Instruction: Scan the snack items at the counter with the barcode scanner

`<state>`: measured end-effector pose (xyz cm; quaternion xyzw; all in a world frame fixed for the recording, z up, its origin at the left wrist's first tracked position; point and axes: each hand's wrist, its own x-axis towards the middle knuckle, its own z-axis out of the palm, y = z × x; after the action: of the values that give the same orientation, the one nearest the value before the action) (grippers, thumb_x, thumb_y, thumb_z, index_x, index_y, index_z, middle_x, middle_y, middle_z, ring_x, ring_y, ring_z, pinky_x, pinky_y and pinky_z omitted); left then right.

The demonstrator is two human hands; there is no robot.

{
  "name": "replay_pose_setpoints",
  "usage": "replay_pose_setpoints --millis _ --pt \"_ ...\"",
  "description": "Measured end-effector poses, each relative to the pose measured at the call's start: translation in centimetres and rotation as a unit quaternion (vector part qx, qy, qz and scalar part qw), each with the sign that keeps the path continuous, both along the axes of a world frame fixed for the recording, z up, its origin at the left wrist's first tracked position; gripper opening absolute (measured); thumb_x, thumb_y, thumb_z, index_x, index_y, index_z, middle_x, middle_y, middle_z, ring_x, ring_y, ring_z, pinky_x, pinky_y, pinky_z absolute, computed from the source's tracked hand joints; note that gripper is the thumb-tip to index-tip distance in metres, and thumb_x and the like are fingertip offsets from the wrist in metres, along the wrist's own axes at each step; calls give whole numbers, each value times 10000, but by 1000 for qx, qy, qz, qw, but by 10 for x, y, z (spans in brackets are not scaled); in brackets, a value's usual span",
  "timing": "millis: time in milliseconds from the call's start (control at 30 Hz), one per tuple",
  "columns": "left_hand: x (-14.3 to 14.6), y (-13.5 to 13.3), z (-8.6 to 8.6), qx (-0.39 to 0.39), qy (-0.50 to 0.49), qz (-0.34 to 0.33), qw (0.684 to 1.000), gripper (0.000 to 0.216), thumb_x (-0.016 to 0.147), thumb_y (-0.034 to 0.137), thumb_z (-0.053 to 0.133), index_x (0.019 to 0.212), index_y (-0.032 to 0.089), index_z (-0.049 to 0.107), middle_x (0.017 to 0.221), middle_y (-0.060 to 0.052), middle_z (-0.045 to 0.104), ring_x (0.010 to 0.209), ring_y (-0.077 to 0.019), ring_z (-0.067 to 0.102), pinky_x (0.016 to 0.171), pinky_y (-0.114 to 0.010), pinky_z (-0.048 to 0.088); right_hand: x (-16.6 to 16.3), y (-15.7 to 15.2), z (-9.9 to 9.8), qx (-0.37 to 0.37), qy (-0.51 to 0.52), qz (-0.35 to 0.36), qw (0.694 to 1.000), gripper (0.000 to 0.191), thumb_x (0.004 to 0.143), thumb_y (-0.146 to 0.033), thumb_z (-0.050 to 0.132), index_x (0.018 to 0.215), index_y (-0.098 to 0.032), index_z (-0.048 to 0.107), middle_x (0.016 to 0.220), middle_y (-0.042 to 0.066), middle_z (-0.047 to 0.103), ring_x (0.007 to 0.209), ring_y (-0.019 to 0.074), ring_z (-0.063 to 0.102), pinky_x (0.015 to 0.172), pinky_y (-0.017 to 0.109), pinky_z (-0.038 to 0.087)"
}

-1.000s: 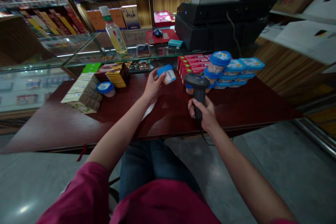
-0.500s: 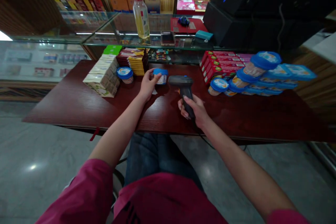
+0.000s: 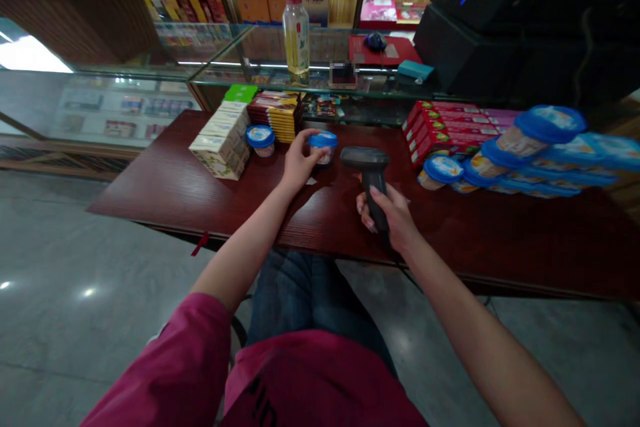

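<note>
The left hand (image 3: pixel 299 165), half-curled, grips a blue-lidded tub (image 3: pixel 325 140) beside the barcode scanner (image 3: pixel 367 159) the right hand (image 3: pixel 395 213) clasps.

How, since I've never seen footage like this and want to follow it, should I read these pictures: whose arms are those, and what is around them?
There is no machine arm here, only a person at work. The camera is worn on the person's head, looking forward and down, so the arms reach away from you.

The left hand grips a blue-lidded tub; I can't tell whether it rests on the table. The right hand holds a dark handheld scanner by its handle.

Toward the left of the tabletop sit pale cartons, brown-and-yellow packs and another tub. Toward the right are red boxes and more tubs, some stacked. Beyond, a bottle stands on a glass counter.
</note>
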<state>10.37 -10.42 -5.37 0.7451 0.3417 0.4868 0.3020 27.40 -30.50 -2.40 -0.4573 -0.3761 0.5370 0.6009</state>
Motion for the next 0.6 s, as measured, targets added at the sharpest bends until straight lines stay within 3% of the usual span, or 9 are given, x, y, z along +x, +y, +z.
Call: replay_pose_setpoints --millis 100,267,433,600 --pt "-25 -12 15 96 127 35 987 415 896 271 858 1268 214 684 1421 -126 713 1377 -286 649 1186 -423 514 0 -1 0 -4 -6 -5 1000 552 825 -613 853 1128 -249 569 731 -41 688 409 89 498 344 209 351" --pt "-67 -20 31 179 261 80 945 329 952 298 812 1262 222 737 1500 -127 707 1444 -306 623 1257 -486 444 0 -3 0 -10 -6 -12 1000 479 850 -566 841 1119 -257 594 744 -38 679 420 91 499 361 222 390" --pt "-91 -12 34 188 330 112 918 303 1041 262 669 1330 273 758 1467 -75 744 1485 -294 607 1325 -528 356 -1 -5 3 -23 -5 -5 1000 525 827 -565 859 1157 -240 612 736 -34 682 426 96 518 363 218 398" --pt "-92 -6 31 179 326 140 917 340 1050 262 632 1364 303 757 1479 -44 736 1460 -294 626 1333 -532 351 -2 -6 5 -21 -5 -13 1000 524 819 -549 865 1160 -236 619 735 -28 687 427 102 521 361 229 413"
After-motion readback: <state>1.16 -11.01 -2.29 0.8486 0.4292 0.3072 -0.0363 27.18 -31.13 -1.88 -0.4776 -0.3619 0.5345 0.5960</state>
